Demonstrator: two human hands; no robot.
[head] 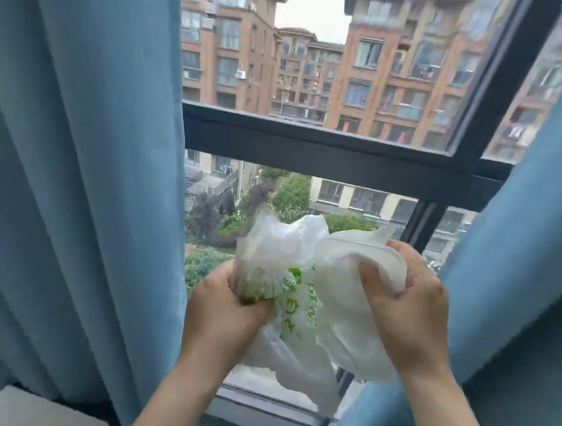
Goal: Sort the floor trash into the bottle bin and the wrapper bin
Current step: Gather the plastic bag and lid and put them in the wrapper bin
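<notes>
I hold a crumpled white plastic bag [290, 277] with green print in front of a window. My left hand [219, 309] grips a bunched part of the bag at its left side. My right hand [407, 300] grips a clear plastic container [361, 257] wrapped in thin white plastic at the bag's right side. The bag's loose end hangs down between my forearms. No bin and no floor are in view.
A dark-framed window [323, 141] fills the middle, with brick apartment blocks outside. Blue curtains hang at the left [83, 174] and right [520, 253]. The window sill [260, 400] runs just below the hanging bag.
</notes>
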